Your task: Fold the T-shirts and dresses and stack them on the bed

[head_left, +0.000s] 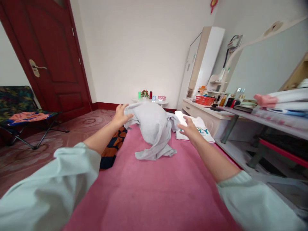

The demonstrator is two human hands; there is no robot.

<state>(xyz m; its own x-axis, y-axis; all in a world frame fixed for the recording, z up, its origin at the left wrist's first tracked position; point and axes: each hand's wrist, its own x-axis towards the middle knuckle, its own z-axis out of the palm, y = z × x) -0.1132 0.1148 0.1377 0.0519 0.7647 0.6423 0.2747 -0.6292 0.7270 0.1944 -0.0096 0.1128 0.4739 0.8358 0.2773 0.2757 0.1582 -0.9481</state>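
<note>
A light grey garment (154, 125), seemingly a shirt, billows in a loose heap over the pink-covered bed (149, 195), its lower end trailing on the cover. At its upper left edge is my left hand (122, 116), with the cloth between thumb and fingers. My right hand (189, 129) is by the garment's right end, fingers apart; the fingertips are close to the cloth, and whether they touch it I cannot tell. Just behind that hand lies a folded white shirt (199, 123) with blue-green lettering.
Dark patterned cloth (113, 147) lies along the bed's left edge. A folding chair (26, 115) holds a pink garment. To the right stand a dresser (204, 112) with bottles and a red basket (204, 100), and a table (271, 122) stacked with folded textiles. A small white shelf (134, 100) stands beyond the bed.
</note>
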